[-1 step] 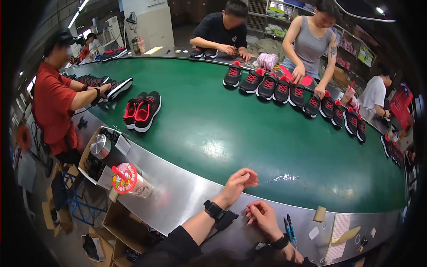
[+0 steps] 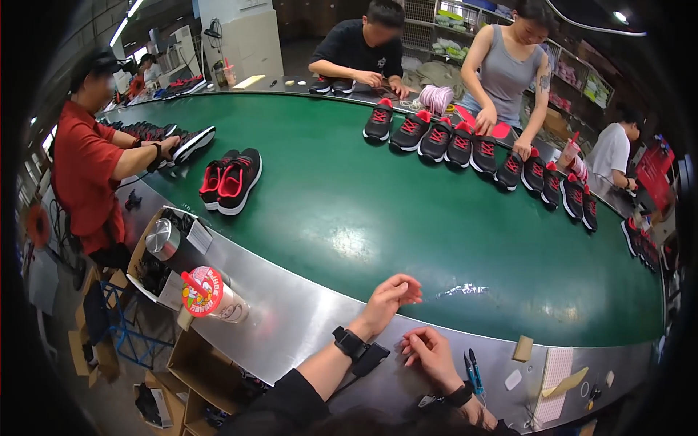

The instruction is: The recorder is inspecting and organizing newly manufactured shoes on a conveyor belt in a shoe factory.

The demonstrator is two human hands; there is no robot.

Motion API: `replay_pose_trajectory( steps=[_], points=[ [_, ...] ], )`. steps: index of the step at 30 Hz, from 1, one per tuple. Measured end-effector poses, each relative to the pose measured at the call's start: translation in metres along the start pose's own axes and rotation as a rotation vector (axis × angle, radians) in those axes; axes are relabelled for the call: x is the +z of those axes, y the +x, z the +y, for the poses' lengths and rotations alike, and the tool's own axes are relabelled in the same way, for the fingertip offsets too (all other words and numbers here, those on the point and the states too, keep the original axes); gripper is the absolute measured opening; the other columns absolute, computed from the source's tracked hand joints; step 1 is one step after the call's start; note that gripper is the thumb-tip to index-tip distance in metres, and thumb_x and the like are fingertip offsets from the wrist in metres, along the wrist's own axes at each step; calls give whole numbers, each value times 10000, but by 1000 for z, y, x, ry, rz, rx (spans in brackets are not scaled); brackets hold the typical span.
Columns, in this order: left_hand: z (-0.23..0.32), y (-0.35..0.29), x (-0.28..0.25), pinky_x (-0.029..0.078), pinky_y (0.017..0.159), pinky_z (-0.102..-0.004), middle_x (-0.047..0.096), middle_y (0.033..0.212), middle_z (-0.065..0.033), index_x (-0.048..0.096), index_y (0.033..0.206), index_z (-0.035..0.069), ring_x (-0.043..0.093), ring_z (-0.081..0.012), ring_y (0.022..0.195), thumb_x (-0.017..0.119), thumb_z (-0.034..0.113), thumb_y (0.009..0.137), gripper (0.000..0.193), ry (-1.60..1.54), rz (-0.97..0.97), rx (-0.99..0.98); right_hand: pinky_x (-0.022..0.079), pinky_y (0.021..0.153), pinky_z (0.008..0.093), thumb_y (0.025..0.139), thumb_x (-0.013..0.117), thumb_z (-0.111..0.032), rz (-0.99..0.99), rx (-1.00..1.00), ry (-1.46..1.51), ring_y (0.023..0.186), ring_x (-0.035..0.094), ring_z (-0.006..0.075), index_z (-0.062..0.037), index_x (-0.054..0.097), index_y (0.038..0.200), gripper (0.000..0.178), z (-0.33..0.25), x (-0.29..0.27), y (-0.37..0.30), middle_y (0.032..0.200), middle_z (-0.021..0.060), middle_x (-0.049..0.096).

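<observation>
My left hand (image 2: 389,294) lies loosely open on the metal rim (image 2: 305,320) at the near edge of the green conveyor belt (image 2: 349,196), holding nothing; a black watch (image 2: 347,340) is on its wrist. Just to its right, my right hand (image 2: 430,352) rests on the rim with fingers curled in and nothing visible in them. Blue-handled snips (image 2: 471,369) lie right beside it. A pair of black and red shoes (image 2: 231,180) sits on the belt far to the left. A long row of similar shoes (image 2: 472,149) lines the far side.
A person in a red shirt (image 2: 83,167) handles shoes at the left. Across the belt stand a person in black (image 2: 360,47), one in a grey top (image 2: 509,69) and one in white (image 2: 611,149). A red-lidded cup (image 2: 207,294) and a metal cup (image 2: 163,238) sit at my left.
</observation>
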State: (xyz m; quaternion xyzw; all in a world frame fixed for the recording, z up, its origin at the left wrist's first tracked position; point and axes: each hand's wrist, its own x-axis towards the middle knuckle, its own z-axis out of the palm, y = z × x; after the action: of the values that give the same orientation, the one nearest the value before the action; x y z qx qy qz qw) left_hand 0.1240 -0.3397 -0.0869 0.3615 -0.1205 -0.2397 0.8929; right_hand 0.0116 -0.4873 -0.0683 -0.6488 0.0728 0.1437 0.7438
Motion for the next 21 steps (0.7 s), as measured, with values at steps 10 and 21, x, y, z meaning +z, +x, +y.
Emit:
replay_pose_trajectory(
  steps=[10,21],
  points=[
    [-15,14,0,475,845,-290,620,988,-73,588,999,49,602,-162,911,522,195,951,167,48,214,-138,544,605,263,968,518,-133,-51,-25,-106,790,628,129,25,587,1064,197,-45,-7,9,931,98,636],
    [11,52,-27,422,745,-231,589,891,-20,596,978,68,578,-100,806,561,213,920,160,237,54,-7,553,561,290,908,550,-134,16,-232,-611,716,628,140,13,579,1056,210,-181,-38,265,887,71,622]
  ],
)
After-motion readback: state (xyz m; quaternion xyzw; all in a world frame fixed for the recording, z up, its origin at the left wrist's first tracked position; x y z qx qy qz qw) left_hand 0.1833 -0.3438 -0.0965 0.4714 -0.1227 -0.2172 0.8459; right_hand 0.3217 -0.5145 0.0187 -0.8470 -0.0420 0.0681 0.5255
